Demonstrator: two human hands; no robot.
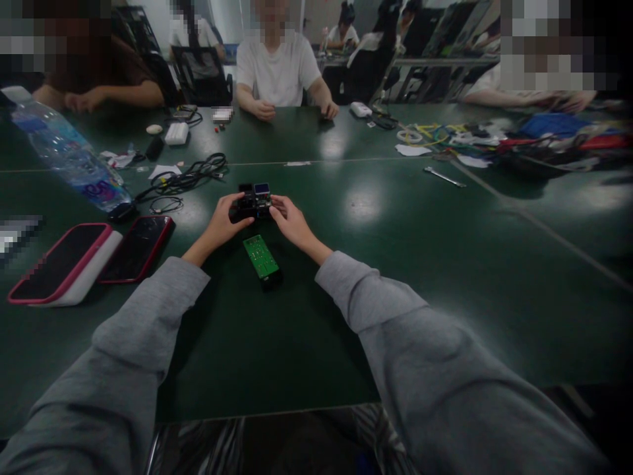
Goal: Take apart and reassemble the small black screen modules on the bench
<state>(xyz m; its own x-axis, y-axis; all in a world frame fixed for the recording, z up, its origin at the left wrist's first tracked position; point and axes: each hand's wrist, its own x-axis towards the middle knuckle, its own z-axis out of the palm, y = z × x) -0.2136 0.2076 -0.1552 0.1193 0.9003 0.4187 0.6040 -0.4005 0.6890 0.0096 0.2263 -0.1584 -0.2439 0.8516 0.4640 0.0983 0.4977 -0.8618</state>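
In the middle of the green table, my left hand [225, 221] is curled round the left side of a small black electronic device [247, 201] that has a little screen at its top right. My right hand [291, 224] grips the same device from the right, thumb and fingers at its exposed circuitry. Parts of the device are hidden behind my fingers. Just below my hands lies a separate green circuit board [261, 256] on a dark base, tilted slightly, and neither hand touches it.
To my left are a pink-cased phone [62, 262] on a white object, a red-edged phone [140, 248], a water bottle [74, 148] and black cables [190, 177]. A wrench [444, 177] and piled cables [455, 135] lie right. Several people sit across the table.
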